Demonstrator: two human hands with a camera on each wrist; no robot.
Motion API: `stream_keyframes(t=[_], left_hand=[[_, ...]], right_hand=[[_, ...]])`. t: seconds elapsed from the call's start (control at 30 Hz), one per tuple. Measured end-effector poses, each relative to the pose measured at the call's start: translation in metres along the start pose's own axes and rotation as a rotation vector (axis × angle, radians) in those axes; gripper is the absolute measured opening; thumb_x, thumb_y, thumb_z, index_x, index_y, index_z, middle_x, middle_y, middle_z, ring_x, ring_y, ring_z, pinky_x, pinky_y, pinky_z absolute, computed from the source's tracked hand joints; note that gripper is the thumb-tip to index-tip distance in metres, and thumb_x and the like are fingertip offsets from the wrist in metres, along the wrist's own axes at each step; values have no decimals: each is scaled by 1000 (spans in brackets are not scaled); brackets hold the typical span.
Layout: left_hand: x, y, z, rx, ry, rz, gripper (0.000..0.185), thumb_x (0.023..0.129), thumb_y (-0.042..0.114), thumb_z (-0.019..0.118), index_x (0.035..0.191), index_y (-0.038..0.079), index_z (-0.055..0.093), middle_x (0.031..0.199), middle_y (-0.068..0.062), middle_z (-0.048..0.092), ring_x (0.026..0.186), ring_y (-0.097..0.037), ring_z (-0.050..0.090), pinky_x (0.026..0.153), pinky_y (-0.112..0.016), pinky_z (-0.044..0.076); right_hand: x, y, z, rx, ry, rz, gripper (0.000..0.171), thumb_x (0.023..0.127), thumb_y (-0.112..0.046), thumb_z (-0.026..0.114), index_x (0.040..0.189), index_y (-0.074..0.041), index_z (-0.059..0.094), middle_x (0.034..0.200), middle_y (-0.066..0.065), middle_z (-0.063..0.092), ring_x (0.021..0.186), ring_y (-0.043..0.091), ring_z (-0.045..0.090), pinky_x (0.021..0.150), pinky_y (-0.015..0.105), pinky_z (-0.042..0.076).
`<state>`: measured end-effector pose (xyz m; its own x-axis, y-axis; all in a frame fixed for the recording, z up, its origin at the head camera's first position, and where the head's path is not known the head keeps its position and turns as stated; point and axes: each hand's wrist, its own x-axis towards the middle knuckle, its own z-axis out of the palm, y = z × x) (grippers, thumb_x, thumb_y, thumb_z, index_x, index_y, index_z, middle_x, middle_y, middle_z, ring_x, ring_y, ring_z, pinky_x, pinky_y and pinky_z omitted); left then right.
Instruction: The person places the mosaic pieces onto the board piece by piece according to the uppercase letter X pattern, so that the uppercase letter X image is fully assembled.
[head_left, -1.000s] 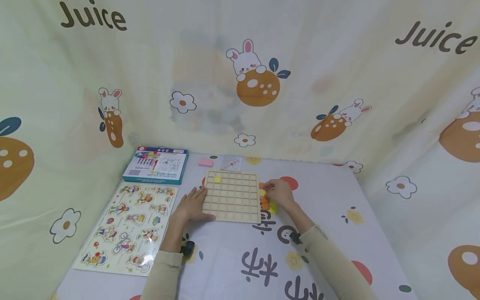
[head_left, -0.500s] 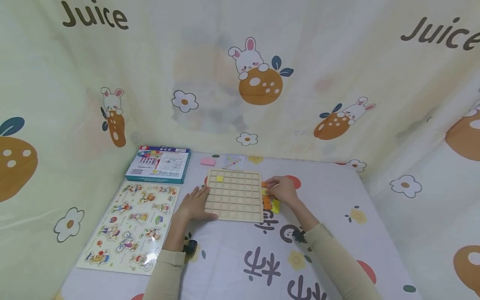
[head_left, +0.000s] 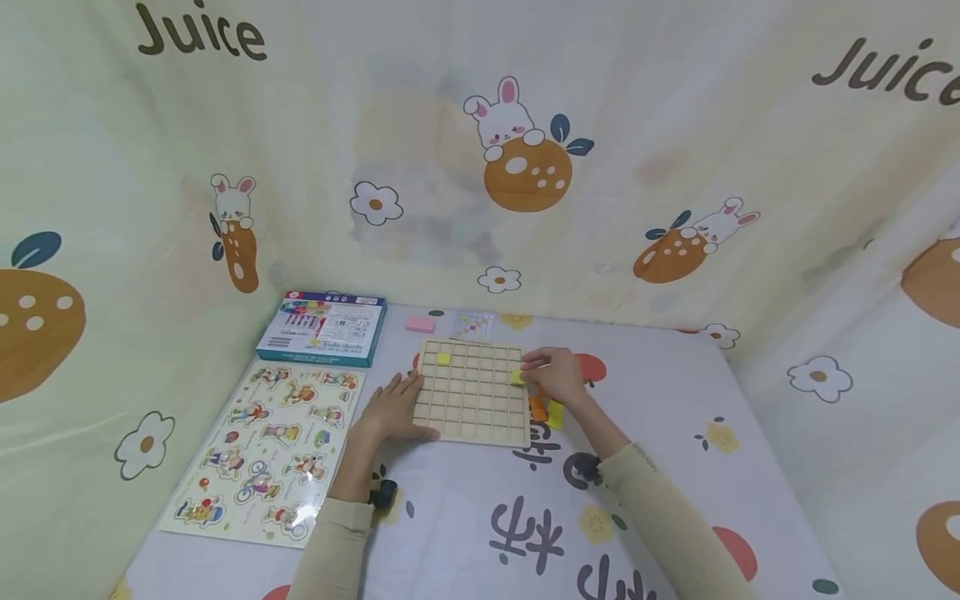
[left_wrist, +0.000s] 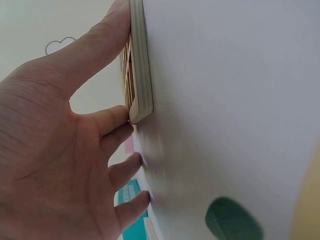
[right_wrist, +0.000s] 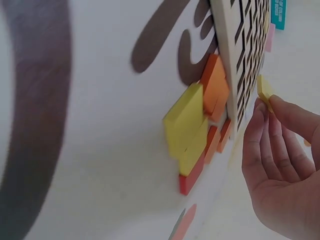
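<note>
A wooden grid board (head_left: pixel 468 408) lies on the table, with one yellow tile (head_left: pixel 444 359) in a cell near its far left corner. My left hand (head_left: pixel 392 408) rests along the board's left edge, fingers spread and thumb at the near corner. In the right wrist view, my right hand (right_wrist: pixel 285 150) pinches another yellow tile (right_wrist: pixel 264 89) between thumb and fingertips, just above the board's right side. Beside that edge lie orange tiles (right_wrist: pixel 215 87), yellow tiles (right_wrist: pixel 184 122) and a red tile (right_wrist: pixel 191 176), close together. My right hand hides some of them in the head view.
Left of the board lies a picture puzzle board (head_left: pixel 258 458) with figures on it. A flat box (head_left: pixel 324 329) stands behind that. A pink block (head_left: pixel 420 323) and a small patterned card (head_left: pixel 474 325) lie beyond the grid board. Printed curtains enclose the table.
My right hand has picked up a yellow tile from the pile and moved slightly left, over the board's right edge. My left hand stays at the board.
</note>
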<state>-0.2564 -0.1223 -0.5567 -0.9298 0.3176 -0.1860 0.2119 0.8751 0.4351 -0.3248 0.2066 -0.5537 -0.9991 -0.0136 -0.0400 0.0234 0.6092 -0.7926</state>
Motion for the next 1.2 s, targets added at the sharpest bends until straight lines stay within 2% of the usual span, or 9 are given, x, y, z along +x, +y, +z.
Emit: stream_keyframes(t=[0.37, 0.57, 0.83, 1.2], left_hand=[[-1, 1, 0, 2, 4, -5, 111, 81, 53, 85, 163, 0, 30, 171, -17, 26, 157, -44, 18, 125, -65, 19], [1, 1, 1, 12, -1, -4, 112, 82, 55, 84, 163, 2, 29, 171, -16, 25, 158, -42, 18, 126, -64, 18], [1, 2, 0, 16, -3, 3, 112, 81, 55, 85, 163, 1, 30, 171, -17, 26, 157, -43, 19, 125, -65, 20], [2, -2, 3, 2, -1, -4, 111, 81, 55, 85, 163, 2, 31, 170, -17, 27, 158, -43, 19, 125, -65, 19]], right_hand=[[4, -19, 22, 60, -34, -22, 29, 85, -13, 87, 112, -8, 79, 94, 1, 79, 92, 21, 73, 75, 31, 60], [11, -24, 34, 52, -36, -40, 27, 84, -14, 89, 109, -11, 80, 91, -2, 78, 85, 17, 73, 75, 32, 61], [14, -33, 46, 43, -45, -84, 27, 84, -12, 88, 109, -9, 81, 90, -1, 79, 85, 17, 75, 91, 42, 60], [22, -42, 67, 63, -73, -43, 22, 85, -15, 87, 106, -12, 82, 87, -3, 78, 84, 15, 73, 95, 42, 57]])
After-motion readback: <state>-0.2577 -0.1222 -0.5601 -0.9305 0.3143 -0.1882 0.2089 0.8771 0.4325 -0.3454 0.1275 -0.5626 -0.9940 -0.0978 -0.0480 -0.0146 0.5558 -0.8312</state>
